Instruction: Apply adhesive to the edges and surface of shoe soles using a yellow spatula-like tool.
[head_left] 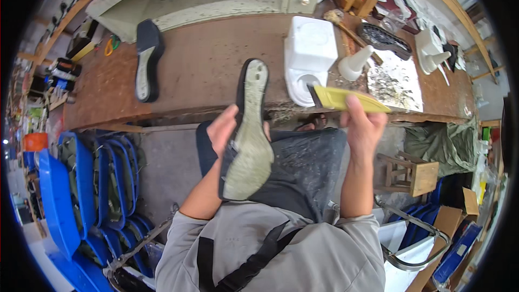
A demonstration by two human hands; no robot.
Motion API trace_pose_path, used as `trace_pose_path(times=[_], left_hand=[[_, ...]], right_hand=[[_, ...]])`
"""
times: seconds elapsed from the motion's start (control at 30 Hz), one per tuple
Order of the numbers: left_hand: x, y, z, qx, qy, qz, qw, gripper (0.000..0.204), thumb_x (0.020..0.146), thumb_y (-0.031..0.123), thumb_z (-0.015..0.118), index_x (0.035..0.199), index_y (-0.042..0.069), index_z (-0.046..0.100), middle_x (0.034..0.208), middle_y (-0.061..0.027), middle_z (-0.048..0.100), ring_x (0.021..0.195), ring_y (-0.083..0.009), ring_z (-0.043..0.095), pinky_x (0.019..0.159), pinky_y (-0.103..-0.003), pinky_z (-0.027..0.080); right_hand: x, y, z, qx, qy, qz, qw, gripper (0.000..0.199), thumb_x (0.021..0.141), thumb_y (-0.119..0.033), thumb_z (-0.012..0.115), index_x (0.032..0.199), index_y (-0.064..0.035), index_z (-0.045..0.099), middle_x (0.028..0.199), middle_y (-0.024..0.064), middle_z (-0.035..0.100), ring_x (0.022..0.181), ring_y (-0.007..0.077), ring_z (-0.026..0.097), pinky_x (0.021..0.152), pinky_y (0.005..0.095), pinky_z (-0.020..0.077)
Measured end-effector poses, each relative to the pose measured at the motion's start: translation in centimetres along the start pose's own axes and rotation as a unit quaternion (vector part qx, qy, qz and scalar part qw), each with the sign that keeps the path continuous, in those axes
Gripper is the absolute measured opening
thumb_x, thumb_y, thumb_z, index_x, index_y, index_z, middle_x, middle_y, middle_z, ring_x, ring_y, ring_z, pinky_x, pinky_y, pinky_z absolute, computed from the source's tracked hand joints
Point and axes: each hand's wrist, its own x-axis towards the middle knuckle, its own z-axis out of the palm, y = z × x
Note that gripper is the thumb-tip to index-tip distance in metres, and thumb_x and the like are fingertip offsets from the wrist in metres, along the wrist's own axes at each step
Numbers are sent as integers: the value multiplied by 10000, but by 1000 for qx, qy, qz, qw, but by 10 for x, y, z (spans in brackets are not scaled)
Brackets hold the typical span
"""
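Observation:
My left hand [224, 130] is closed around the edge of a black shoe sole [251, 130], held up in front of my lap with its pale, rough inner face towards me. Some of the left fingers are hidden behind the sole. In my right hand [363, 127] is a flat yellow-handled brush [346, 100], gripped between thumb and fingers. Its dark bristles point left, over the round dish of a white plastic container [311, 43] at the bench edge. A second black sole [147, 59] lies at the left on the brown workbench [200, 59].
Beyond the bench rises a pale metal cabinet [189, 2]. A white cone-shaped nozzle [356, 64], a hammer [351, 30] and a dark sole-shaped piece [385, 40] are to the right. Blue crates [59, 200] stack at the left, a wooden stool [416, 176] at the right.

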Motion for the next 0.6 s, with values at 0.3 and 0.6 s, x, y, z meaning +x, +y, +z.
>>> trace_pose_path(times=[0.3,0.6], left_hand=[[-29,-43,24,92,-124,-72,985,684,652,88,844,1205,-19,456,1145,-159,528,1043,-257,523,883,-325,443],[-28,-57,33,40,-72,-43,996,658,624,25,856,1152,-20,466,1117,-190,536,1015,-301,582,838,-343,514]], right_hand=[[27,74,-9,-299,-63,-84,949,127,885,-89,658,936,23,688,806,56,650,685,89,557,602,234,438],[26,50,5,-76,-3,116,990,100,868,-57,662,874,43,661,659,45,613,502,62,500,452,207,386]])
